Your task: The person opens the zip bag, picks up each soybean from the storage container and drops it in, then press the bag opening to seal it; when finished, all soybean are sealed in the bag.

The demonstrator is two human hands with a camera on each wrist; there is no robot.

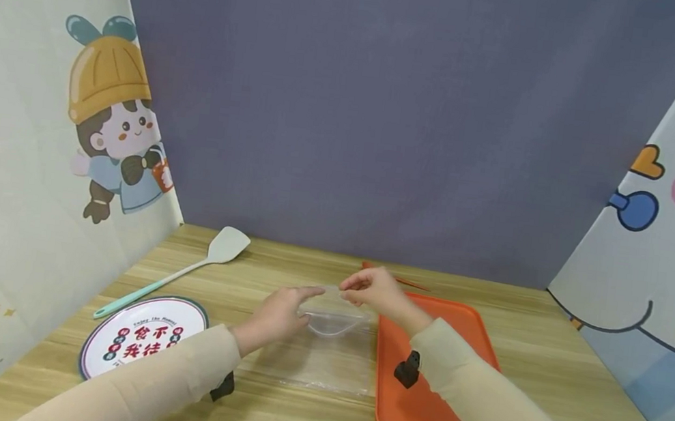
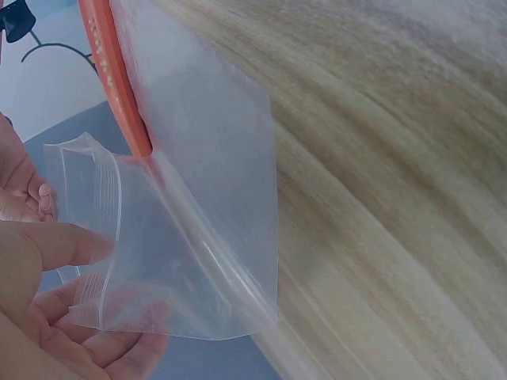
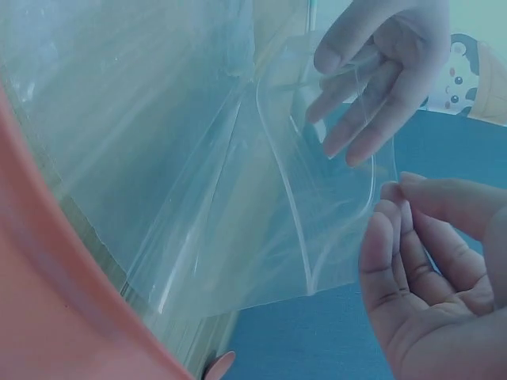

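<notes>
A clear zip bag stands partly raised above the wooden table, its mouth spread apart at the top. My left hand holds the left side of the mouth, with the thumb at the zip strip and the other fingers seen through the film. At the opposite side of the mouth, my right hand pinches the edge between thumb and fingertips. In the right wrist view the ridged zip line of the bag curves open. Nothing is seen inside the bag.
An orange-red tray lies right of the bag, under my right forearm. On the left are a round plate with red characters and a white spatula with a mint handle. A thin red item lies behind the tray.
</notes>
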